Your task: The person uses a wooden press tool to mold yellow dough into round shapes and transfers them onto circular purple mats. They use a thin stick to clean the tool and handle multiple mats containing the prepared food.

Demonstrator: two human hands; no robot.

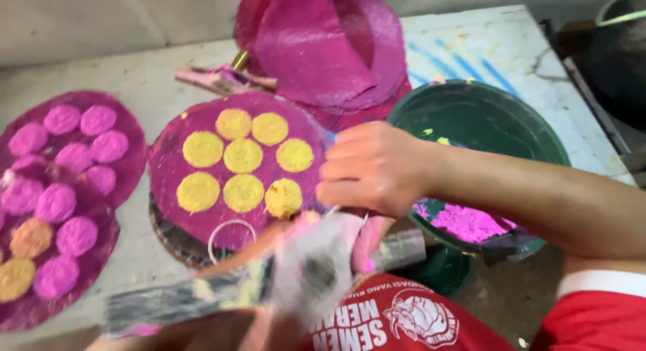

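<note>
Two magenta paper discs [64, 196] lying at far left, overlapping, dotted with powdery pink, orange and yellow mounds. Resting beside them, on a woven round mat [176, 238], another rough magenta disc [232, 166] carrying seven grainy yellow circles, a thin metal ring [231, 238] lying at its near edge. Blurring across the foreground, a long paint-smeared stick [256, 287]; left hand not clearly showing there, grip impossible to tell. Hovering at the yellow-dotted disc's right edge, right hand [373, 166], knuckles up, fingers curled shut around something hidden. Sitting further right, a dark green tub [481, 115] holding pink powder. Stacked behind, plain magenta sheets [326, 45] on a stained white table [484, 42].
</note>
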